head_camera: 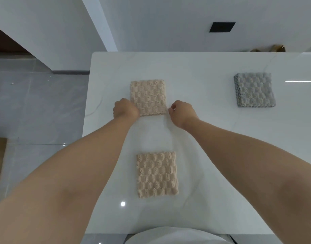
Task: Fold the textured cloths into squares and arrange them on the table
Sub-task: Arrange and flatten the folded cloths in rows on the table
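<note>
Centre frame, I log: folded beige cloth (148,97), left hand (125,110) clenched on its lower-left corner; right hand (182,112) curled empty beside its lower-right corner.

Three bubble-textured cloths lie folded flat on the white glossy surface (204,138). The upper beige plush cloth (148,95) sits mid-frame, roughly square, its lower left corner pinched by the left hand (125,110). The lower beige plush cloth (157,174) lies below it, well apart, slightly taller than wide. The grey plush cloth (255,89) rests at upper right, its layered edge showing on its left side.
</note>
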Tool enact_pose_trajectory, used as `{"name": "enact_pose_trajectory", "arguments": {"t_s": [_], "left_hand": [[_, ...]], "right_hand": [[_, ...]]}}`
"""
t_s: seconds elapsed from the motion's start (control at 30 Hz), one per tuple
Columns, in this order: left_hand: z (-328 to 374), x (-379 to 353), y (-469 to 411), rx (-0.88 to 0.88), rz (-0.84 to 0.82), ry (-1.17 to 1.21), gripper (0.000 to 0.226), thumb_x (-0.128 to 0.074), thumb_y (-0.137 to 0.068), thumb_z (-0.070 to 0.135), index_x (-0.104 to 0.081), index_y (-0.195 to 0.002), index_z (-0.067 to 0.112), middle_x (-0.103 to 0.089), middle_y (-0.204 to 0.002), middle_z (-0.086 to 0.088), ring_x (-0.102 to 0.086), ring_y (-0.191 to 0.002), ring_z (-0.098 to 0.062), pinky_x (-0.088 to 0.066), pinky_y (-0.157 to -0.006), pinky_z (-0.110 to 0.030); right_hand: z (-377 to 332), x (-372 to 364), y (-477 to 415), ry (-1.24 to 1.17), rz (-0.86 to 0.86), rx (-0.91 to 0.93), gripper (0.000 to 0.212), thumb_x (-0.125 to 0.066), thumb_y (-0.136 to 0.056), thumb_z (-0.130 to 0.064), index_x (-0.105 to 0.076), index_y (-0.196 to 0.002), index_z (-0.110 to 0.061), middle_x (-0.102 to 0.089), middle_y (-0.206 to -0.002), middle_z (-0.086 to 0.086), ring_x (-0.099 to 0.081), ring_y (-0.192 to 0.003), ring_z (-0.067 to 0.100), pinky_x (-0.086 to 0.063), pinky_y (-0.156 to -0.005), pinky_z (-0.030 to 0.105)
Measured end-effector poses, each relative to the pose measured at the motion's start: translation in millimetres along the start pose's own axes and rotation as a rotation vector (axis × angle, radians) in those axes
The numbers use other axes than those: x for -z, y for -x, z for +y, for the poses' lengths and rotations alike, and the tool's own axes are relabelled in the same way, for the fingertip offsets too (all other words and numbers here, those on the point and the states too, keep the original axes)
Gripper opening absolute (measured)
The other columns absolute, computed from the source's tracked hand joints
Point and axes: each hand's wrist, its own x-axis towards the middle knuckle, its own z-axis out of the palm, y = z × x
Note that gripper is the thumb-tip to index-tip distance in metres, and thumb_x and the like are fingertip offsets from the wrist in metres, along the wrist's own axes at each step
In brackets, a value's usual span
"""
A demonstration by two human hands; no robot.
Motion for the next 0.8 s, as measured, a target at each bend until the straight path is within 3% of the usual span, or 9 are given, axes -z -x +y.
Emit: {"name": "enact_pose_trajectory", "arguments": {"t_s": [0.07,0.17,0.27,0.37,0.53,0.8], "left_hand": [[10,4,-18,-0.001,-0.029,0.032,0.025,-0.053,-0.1,0.016,-0.067,-0.11,-0.003,-0.068,-0.118,-0.019,-0.066,-0.109,-0.037,-0.045,-0.071,-0.034],[24,12,-43,-0.017,-0.015,0.077,0.033,-0.051,-0.101,0.023,-0.069,-0.11,-0.004,-0.071,-0.115,-0.02,-0.067,-0.106,-0.037,-0.043,-0.069,-0.033],[33,20,-62,-0.07,0.0,0.084,0.034,-0.051,-0.101,0.021,-0.064,-0.125,0.001,-0.066,-0.127,-0.016,-0.063,-0.115,-0.034,-0.041,-0.075,-0.029],[37,22,-76,-0.193,-0.013,0.098,0.039,-0.048,-0.102,0.023,-0.056,-0.138,0.013,-0.057,-0.139,-0.01,-0.057,-0.123,-0.028,-0.04,-0.083,-0.026],[40,18,-95,-0.365,0.0,0.008,0.015,-0.052,-0.098,0.018,-0.066,-0.102,0.014,-0.066,-0.115,-0.01,-0.054,-0.093,-0.019,-0.042,-0.076,-0.029],[57,21,-111,-0.365,0.108,0.073,0.019,-0.053,-0.099,0.016,-0.069,-0.105,0.009,-0.068,-0.11,-0.008,-0.05,-0.091,-0.013,-0.037,-0.076,-0.025]], "right_hand": [[-8,7,-19,-0.074,0.024,-0.044,0.028,-0.044,-0.102,-0.026,-0.064,-0.111,-0.009,-0.068,-0.11,0.01,-0.062,-0.094,0.027,-0.055,-0.082,0.038],[-22,17,-48,-0.146,0.051,-0.067,0.026,-0.044,-0.101,-0.022,-0.064,-0.11,-0.008,-0.068,-0.107,0.009,-0.059,-0.087,0.024,-0.054,-0.077,0.036],[-35,26,-75,-0.22,0.054,-0.057,0.032,-0.043,-0.102,-0.022,-0.054,-0.131,-0.016,-0.063,-0.113,0.009,-0.061,-0.089,0.024,-0.048,-0.07,0.031],[-45,30,-95,-0.198,-0.006,-0.013,0.041,-0.042,-0.102,-0.019,-0.045,-0.142,-0.023,-0.062,-0.112,0.008,-0.064,-0.089,0.026,-0.052,-0.069,0.032],[-54,29,-118,-0.079,-0.035,0.103,0.022,-0.045,-0.102,-0.02,-0.064,-0.111,-0.016,-0.067,-0.108,0.005,-0.061,-0.089,0.022,-0.046,-0.067,0.029],[-55,32,-138,-0.07,0.062,0.1,0.021,-0.048,-0.102,-0.021,-0.066,-0.109,-0.012,-0.067,-0.11,0.005,-0.06,-0.093,0.021,-0.046,-0.074,0.031]]}}
